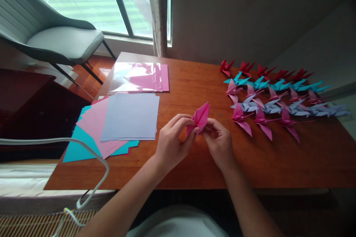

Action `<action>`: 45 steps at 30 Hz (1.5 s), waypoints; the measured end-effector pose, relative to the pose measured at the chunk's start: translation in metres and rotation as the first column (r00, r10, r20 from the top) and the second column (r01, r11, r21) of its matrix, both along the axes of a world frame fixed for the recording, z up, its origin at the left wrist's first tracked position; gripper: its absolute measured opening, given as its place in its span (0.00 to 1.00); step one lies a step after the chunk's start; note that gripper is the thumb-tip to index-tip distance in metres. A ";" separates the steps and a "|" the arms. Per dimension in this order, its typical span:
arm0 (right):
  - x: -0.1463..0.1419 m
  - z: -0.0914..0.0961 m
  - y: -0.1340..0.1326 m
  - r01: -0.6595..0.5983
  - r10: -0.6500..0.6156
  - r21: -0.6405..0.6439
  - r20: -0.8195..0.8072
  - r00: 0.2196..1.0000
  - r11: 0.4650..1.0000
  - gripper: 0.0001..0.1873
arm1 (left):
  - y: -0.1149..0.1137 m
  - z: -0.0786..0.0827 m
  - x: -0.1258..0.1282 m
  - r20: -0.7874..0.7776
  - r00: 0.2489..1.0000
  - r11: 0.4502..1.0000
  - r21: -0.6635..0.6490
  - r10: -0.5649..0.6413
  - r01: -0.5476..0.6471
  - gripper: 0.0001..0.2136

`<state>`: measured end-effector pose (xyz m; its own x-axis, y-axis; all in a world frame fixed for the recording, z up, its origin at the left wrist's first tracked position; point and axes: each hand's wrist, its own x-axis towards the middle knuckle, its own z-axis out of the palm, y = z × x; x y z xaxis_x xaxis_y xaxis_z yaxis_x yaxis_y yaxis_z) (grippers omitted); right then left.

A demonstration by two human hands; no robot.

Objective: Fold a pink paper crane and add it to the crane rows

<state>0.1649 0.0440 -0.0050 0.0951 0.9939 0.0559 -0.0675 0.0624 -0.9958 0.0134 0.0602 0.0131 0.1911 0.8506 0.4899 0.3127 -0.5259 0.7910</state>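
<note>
A partly folded pink paper figure [200, 116] is held just above the wooden table [194, 81], pinched from both sides. My left hand [172, 139] grips its lower left edge with thumb and fingers closed. My right hand [219, 142] pinches its lower right part. Rows of finished paper cranes [275, 98] in red, turquoise, pink and lilac lie to the right of my hands.
A stack of loose lilac, pink and turquoise paper sheets [122, 118] lies at the left. Behind it is a clear-wrapped pack of pink paper [140, 77]. A grey chair [55, 40] stands by the window. A white cable [83, 148] curves past the table's left edge.
</note>
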 end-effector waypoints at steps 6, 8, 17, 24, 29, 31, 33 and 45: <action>0.001 -0.002 -0.002 -0.019 0.018 0.022 0.066 0.998 1.000 0.08 | 0.001 -0.002 0.000 0.005 1.000 1.000 -0.013 0.009 -0.009 0.04; 0.001 -0.002 -0.002 -0.023 0.020 0.030 0.083 0.996 0.999 0.08 | 0.000 -0.003 0.000 -0.018 1.000 1.000 -0.015 0.003 -0.003 0.03; 0.003 -0.002 -0.004 0.001 -0.054 0.168 0.311 0.949 0.986 0.05 | -0.001 -0.002 0.000 -0.097 0.995 0.999 -0.042 -0.018 0.014 0.05; 0.000 0.000 -0.005 0.010 -0.037 0.126 0.212 0.977 0.992 0.03 | 0.002 0.002 0.000 -0.007 1.000 0.996 -0.091 -0.009 0.008 0.02; 0.001 0.000 -0.004 0.036 -0.047 0.072 0.152 0.987 0.997 0.06 | 0.000 -0.002 0.001 0.058 0.998 0.987 -0.160 0.023 -0.014 0.04; 0.001 0.000 -0.005 0.042 -0.051 0.068 0.144 0.988 0.997 0.06 | 0.000 -0.003 0.001 0.086 0.995 0.983 -0.180 0.040 -0.024 0.05; 0.001 0.000 -0.004 0.050 -0.059 0.071 0.142 0.988 0.996 0.06 | 0.001 -0.002 0.001 0.083 0.996 0.984 -0.175 0.039 -0.024 0.04; 0.001 -0.003 -0.004 0.039 -0.039 -0.001 0.104 0.994 0.999 0.09 | 0.002 -0.006 0.001 0.230 0.969 0.961 -0.277 0.085 -0.019 0.11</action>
